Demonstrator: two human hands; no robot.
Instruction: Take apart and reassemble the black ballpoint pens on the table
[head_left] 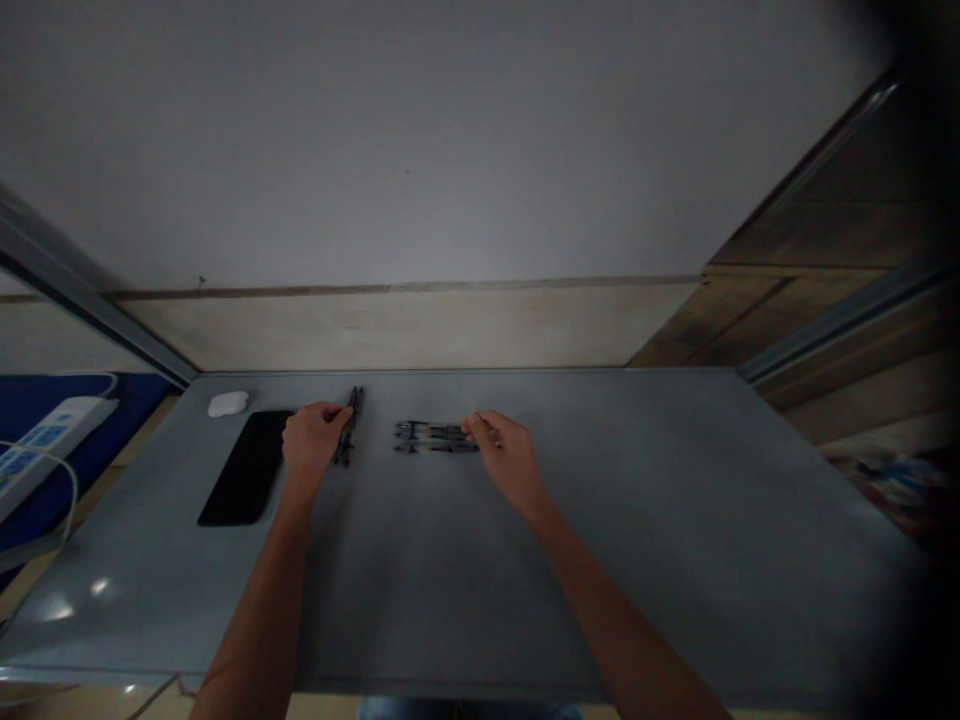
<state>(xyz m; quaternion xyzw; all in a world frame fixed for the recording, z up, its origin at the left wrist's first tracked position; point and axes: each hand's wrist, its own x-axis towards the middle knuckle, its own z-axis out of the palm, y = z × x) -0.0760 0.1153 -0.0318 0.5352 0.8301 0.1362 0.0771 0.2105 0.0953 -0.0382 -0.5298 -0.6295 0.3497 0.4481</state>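
Two small groups of slender dark pens lie on the grey table. The left group of pens (348, 430) points away from me, side by side. My left hand (311, 440) is closed in a pinch at the left edge of that group, thumb and forefinger on a pen. The right group of pens (431, 437) lies crosswise in a few parallel rows. At its right end my right hand (508, 455) pinches the tip of a pen, and the fingers hide the ends of the rows.
A black smartphone (246, 470) lies just left of my left hand. Behind it sits a white earbud case (228, 403). A white power strip (52, 445) with cables rests on a blue surface beyond the left edge. A wall (420, 330) closes off the back of the table (637, 520).
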